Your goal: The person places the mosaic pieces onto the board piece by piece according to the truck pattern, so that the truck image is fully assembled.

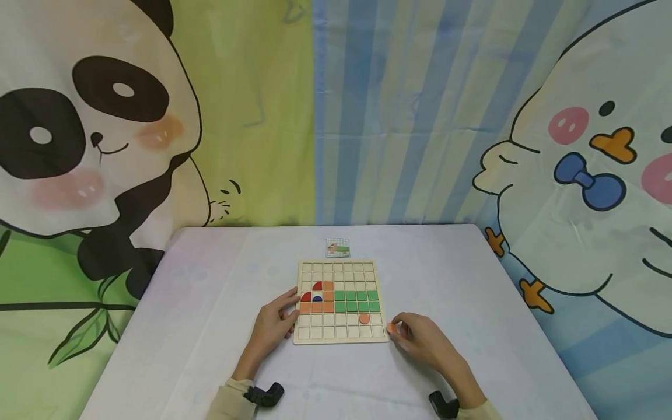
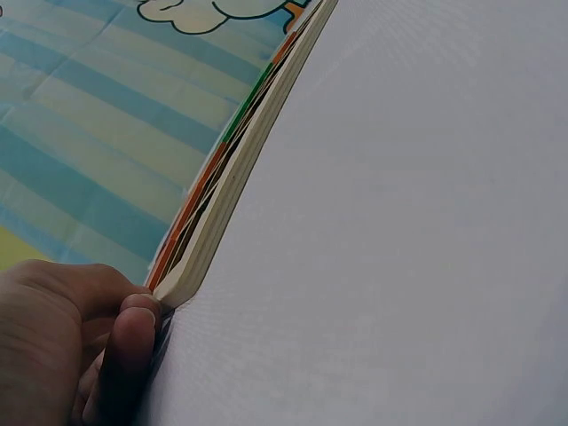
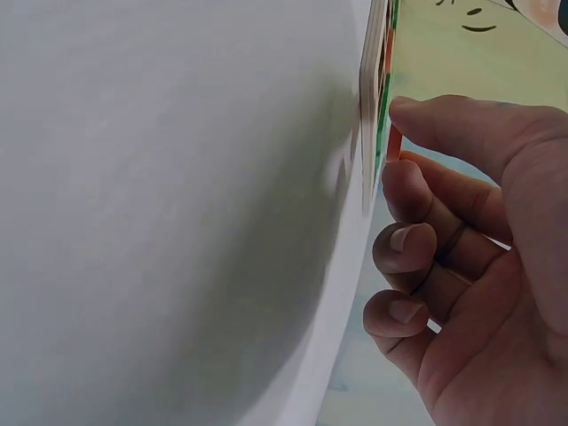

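A wooden grid board (image 1: 341,333) lies on the table with colored tiles set in it. My left hand (image 1: 270,329) grips its left edge, finger and thumb at the rim in the left wrist view. Between thumb and forefinger, my right hand (image 1: 422,338) pinches an orange disc (image 3: 395,144) just off the board's lower right edge. Another orange disc (image 1: 364,319) sits on the grid below the green squares (image 1: 357,301). To their left are orange squares (image 1: 317,307), red quarter-circle pieces (image 1: 306,297) and a piece with a blue half-circle (image 1: 317,298).
Behind the board lies a small picture card (image 1: 338,248) with a colored grid pattern. The white-covered table (image 1: 210,280) meets cartoon-printed curtains (image 1: 252,116) at its back. Dark wrist cameras (image 1: 265,395) are strapped at both sleeves.
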`<state>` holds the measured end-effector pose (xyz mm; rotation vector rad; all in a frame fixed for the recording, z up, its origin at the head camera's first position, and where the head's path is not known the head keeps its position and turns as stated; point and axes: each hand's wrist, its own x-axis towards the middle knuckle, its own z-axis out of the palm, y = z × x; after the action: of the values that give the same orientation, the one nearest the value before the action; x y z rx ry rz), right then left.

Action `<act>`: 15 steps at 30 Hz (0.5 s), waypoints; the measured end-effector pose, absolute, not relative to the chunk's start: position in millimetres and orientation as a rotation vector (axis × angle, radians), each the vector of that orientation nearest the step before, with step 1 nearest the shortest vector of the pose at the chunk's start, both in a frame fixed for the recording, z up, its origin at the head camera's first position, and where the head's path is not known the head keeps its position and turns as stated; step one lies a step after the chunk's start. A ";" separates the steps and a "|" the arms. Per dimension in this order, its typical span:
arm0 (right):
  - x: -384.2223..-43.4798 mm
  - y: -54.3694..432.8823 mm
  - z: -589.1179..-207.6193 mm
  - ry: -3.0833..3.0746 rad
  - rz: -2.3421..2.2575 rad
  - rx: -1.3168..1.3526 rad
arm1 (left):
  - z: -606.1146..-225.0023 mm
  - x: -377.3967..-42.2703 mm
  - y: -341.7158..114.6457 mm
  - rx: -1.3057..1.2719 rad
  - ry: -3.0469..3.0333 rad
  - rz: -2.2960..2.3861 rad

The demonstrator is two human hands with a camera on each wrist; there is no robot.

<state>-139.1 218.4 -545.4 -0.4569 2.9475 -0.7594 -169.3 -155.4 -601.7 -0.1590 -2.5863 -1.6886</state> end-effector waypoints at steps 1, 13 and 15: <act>-140.5 216.7 -545.5 2.944 -0.765 -0.468 | -602.0 -169.2 -155.4 -0.160 -2.585 -1.685; -155.6 194.0 -549.6 2.898 -0.839 -0.643 | -601.3 -168.8 -154.8 -0.165 -2.577 -1.668; -158.1 189.7 -549.9 2.896 -0.833 -0.662 | -601.1 -169.0 -155.2 -0.165 -2.580 -1.669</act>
<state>-158.1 189.7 -549.9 -0.6619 2.8963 -0.8330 -169.0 -155.2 -601.1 -0.1651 -2.5804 -1.6690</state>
